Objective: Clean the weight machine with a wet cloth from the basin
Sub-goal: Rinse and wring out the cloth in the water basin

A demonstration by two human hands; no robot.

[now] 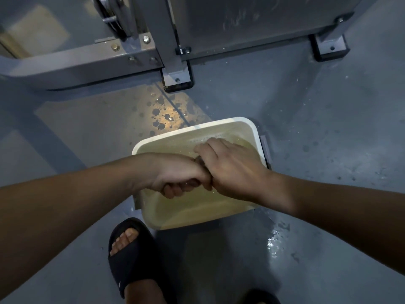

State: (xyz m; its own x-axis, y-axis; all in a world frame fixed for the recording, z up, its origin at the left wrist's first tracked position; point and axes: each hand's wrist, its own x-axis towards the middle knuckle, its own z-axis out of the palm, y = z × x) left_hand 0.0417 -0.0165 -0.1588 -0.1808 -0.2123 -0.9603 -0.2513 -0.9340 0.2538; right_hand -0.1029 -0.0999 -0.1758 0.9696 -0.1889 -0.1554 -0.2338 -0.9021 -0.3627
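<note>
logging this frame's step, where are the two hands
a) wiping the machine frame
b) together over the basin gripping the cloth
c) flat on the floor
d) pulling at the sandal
b: the left hand and right hand meet above the water-filled basin, both curled round a dark cloth that peeks out between them; neither touches the weight machine.

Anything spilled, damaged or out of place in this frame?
Water is spilled on the floor: dark drops between the basin and the weight machine, and a shiny puddle by the basin's near right corner. Nothing looks damaged.
</note>
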